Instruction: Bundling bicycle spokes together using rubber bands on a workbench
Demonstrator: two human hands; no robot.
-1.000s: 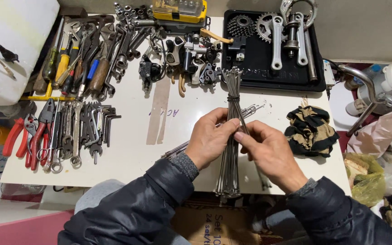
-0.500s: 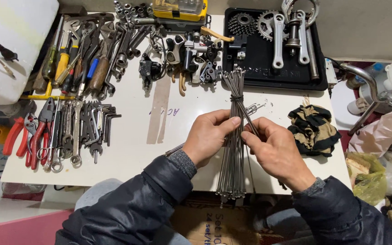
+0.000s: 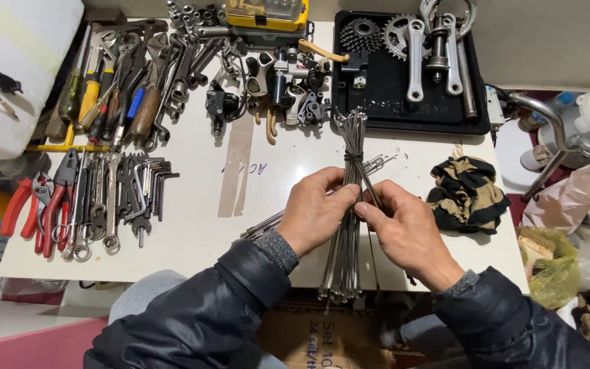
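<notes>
Left hand (image 3: pixel 315 212) curls its fingers shut around the spoke bundle (image 3: pixel 349 205); right hand (image 3: pixel 404 229) pinches one spoke at the bundle's 3 o'clock side, fingertips nearly closed.

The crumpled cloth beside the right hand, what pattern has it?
Black and tan stripes on the cloth, head view.

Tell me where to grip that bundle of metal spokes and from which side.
Grip the spoke bundle at its middle, just below the tie band, closing in from both sides as the left hand and right hand do; the ends splay loose.
</notes>
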